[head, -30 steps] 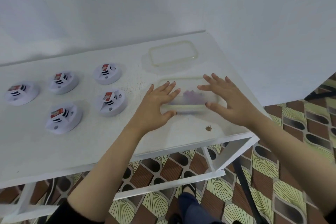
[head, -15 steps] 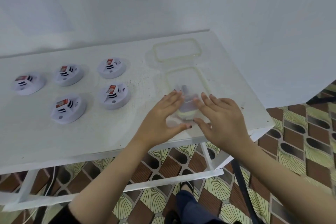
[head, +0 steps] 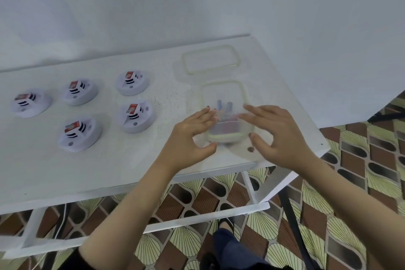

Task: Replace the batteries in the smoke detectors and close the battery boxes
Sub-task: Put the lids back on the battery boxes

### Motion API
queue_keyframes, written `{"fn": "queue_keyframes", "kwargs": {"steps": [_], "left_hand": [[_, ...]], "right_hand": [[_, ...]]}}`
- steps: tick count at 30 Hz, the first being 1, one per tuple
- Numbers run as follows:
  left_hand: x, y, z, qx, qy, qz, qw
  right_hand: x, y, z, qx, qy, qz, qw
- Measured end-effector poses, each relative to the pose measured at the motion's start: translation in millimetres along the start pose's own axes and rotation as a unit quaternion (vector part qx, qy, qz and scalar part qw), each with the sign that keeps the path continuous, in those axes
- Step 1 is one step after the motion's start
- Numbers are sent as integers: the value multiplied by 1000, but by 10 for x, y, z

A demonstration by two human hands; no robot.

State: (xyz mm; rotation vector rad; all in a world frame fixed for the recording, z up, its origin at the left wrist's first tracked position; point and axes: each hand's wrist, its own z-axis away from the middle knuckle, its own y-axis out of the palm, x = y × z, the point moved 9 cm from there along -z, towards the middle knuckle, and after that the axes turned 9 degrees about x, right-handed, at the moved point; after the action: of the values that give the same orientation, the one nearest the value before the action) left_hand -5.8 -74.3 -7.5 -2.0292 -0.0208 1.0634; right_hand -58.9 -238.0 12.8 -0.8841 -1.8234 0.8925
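**Hands cupping the clear battery box (head: 223, 94)**

Five smoke detectors (head: 80, 136) are sitting at the left. Left hand (head: 192, 136) is curving round the box's near-left corner, right hand (head: 278, 136) round its near-right; gripping or merely touching, I cannot tell. Slick plastic so near the table (head: 109, 171) edge could be inviting a slip and spilled batteries (head: 225, 108).

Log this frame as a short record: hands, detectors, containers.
left hand: fingers spread, touching the left near corner of the clear box
right hand: fingers spread, touching its right side
clear box: on the white table, blurred coloured items inside
second clear piece: behind the box, lid or tray unclear
smoke detectors: five, left of the box, red battery raised in each
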Motion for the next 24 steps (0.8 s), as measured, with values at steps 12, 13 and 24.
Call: {"fn": "queue_keyframes", "kwargs": {"steps": [12, 13, 24], "left_hand": [[103, -306, -75, -28, -98, -36, 994], [24, -215, -88, -6, -81, -71, 994], [-48, 74, -220, -12, 46, -293, 955]], "right_hand": [[-345, 95, -319, 103, 23, 80, 991], [-308, 66, -309, 70, 23, 96, 993], [-34, 78, -110, -145, 66, 225, 961]]}}
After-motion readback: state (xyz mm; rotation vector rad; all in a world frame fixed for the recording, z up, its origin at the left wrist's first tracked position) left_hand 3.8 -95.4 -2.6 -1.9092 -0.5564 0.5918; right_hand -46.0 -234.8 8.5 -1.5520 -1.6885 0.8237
